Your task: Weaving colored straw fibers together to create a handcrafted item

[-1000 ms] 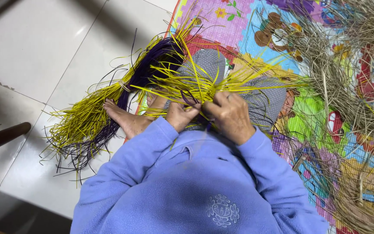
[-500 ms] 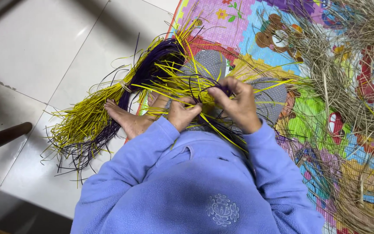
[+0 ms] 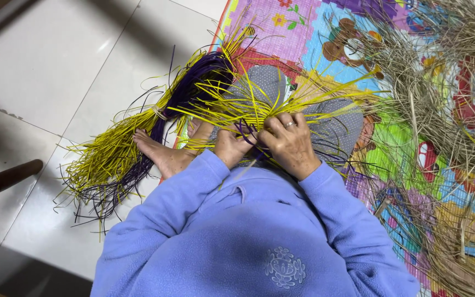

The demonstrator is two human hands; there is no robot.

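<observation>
White tiled floor [image 3: 45,66], colourful play mat [image 3: 314,33] | left hand [image 3: 231,147], right hand [image 3: 290,144] both pinching thin yellow straw strands [image 3: 248,107] | right hand shifted leftward since earlier, tightening weave.

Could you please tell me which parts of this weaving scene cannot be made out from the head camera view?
- The woven centre where the yellow strips meet: covered by the left hand and right hand.
- Fingertips of both hands: buried in the strips, so the grip is unclear.
- The dry straw pile: cut off by the right edge.
- The dark wooden leg: cut off at the left edge.
</observation>
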